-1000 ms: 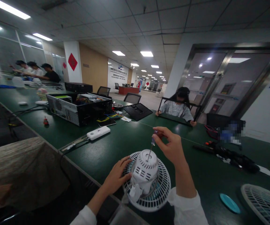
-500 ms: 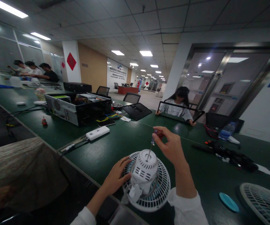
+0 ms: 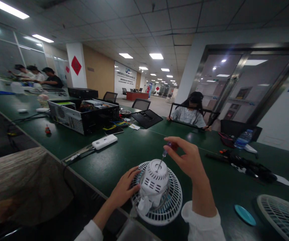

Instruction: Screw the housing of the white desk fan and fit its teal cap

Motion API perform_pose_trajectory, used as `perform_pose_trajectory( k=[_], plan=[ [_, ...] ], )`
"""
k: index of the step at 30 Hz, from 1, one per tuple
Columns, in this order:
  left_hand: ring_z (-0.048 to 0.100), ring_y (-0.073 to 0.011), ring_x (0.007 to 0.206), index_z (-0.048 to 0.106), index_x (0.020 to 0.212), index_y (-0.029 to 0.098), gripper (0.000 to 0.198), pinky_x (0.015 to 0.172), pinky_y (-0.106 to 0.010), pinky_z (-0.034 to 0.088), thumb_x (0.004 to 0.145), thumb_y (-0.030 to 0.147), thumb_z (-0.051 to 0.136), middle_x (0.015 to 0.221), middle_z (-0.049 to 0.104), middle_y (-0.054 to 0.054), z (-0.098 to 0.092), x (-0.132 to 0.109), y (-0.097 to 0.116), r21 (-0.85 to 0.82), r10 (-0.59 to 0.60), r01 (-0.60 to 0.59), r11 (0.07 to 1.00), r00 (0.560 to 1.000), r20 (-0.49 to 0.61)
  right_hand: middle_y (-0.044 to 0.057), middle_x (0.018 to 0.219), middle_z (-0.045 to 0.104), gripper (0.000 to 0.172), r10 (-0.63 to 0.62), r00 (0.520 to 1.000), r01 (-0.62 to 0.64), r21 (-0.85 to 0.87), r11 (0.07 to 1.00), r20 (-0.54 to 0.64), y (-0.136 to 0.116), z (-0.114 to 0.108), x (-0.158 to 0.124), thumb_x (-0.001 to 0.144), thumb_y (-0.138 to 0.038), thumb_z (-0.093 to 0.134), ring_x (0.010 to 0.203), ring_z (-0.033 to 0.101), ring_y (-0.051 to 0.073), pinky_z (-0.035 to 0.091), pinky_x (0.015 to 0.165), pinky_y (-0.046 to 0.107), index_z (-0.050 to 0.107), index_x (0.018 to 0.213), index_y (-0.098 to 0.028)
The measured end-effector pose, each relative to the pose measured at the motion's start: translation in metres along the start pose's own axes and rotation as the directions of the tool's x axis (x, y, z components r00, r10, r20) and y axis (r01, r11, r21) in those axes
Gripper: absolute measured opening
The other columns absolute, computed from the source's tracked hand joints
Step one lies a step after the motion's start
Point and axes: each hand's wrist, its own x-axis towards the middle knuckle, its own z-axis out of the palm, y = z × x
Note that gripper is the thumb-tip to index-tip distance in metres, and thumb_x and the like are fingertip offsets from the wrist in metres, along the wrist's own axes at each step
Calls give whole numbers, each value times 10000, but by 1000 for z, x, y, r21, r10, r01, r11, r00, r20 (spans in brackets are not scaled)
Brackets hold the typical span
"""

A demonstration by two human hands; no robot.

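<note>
A small white fan (image 3: pixel 157 180) lies grille-down on the green table, its motor housing pointing up. My left hand (image 3: pixel 126 184) is wrapped round the left side of the fan, fingertips on the housing and the grille. Between the fingertips of my right hand (image 3: pixel 184 154) is the handle of a thin screwdriver (image 3: pixel 165 153), tilted to the right. The screwdriver's shaft runs down to the top of the housing, where its tip is too small to make out. Blue blades show faintly through the grille.
Right of the fan lie a turquoise disc (image 3: pixel 245 215) and a second round grille (image 3: pixel 280 214). An opened computer case (image 3: pixel 84 115) and a white power strip (image 3: pixel 104 142) are at left. Across the table a person holds a black frame (image 3: pixel 194 125). A water bottle (image 3: pixel 243 139) stands nearby.
My right hand has shifted slightly right, tilting the screwdriver more to that side, its tip staying at the housing. The person opposite has raised the black frame a little.
</note>
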Motion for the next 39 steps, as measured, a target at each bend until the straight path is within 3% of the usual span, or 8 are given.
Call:
perform_pose_trajectory(
  k=[2,7,12,18,23,28,34,39],
  plan=[
    [349,-246,1272,412,1279,210,534,1071,-428,275,832,501,428,1395,365,-93,0,0,-1,4,6,-6,1000,1000,-3,17,694,594,149,-24,1000,24,-35,999,11,-1,1,0,819,-258,538,622,552,126,448,596,250,623,908,-173],
    [359,-254,1264,428,1270,214,533,1062,-428,293,826,510,433,1385,381,-91,-1,1,2,1,4,-4,1000,1000,-8,66,987,613,233,-58,998,58,10,998,37,1,4,1,847,-193,474,848,578,152,472,692,268,586,1051,-201],
    [359,-260,1265,431,1271,211,536,1064,-435,291,823,505,441,1385,382,-92,-2,0,3,-3,-1,1,1000,1000,-7,22,708,590,161,-2,1000,2,-55,999,4,1,6,1,822,-282,539,633,547,135,456,611,263,621,921,-184],
    [353,-262,1269,433,1270,226,523,1069,-451,275,825,500,442,1390,374,-90,-1,0,2,-18,-12,12,1000,1000,-11,57,937,622,269,-26,998,26,10,1000,49,-2,6,2,842,-198,465,744,578,141,470,642,258,584,1082,-213],
    [349,-262,1270,430,1270,221,525,1072,-456,266,826,501,438,1387,374,-96,-1,1,2,-30,-1,1,1000,1000,-8,27,709,602,215,3,999,-1,-65,998,40,-3,7,2,821,-297,537,644,553,145,457,627,276,621,984,-184],
    [355,-253,1268,426,1276,229,524,1066,-438,284,826,498,443,1386,379,-88,-1,0,2,-27,4,-4,1000,1000,-14,60,962,625,304,-18,996,15,35,999,87,-2,6,1,858,-227,456,813,588,148,479,680,268,550,1146,-215],
    [356,-261,1266,431,1272,231,519,1069,-461,265,824,493,451,1384,377,-95,-1,0,2,-47,6,-7,999,1000,-15,46,785,649,218,13,1000,-11,-63,998,24,-4,11,1,810,-319,552,698,584,156,474,669,286,634,970,-195],
    [355,-261,1266,436,1266,224,511,1070,-453,269,825,481,455,1386,374,-95,-2,0,3,-53,-1,0,999,1000,-10,58,982,641,352,-6,996,1,56,998,91,-4,11,0,873,-217,412,845,597,150,482,700,268,506,1212,-220]
  ],
)
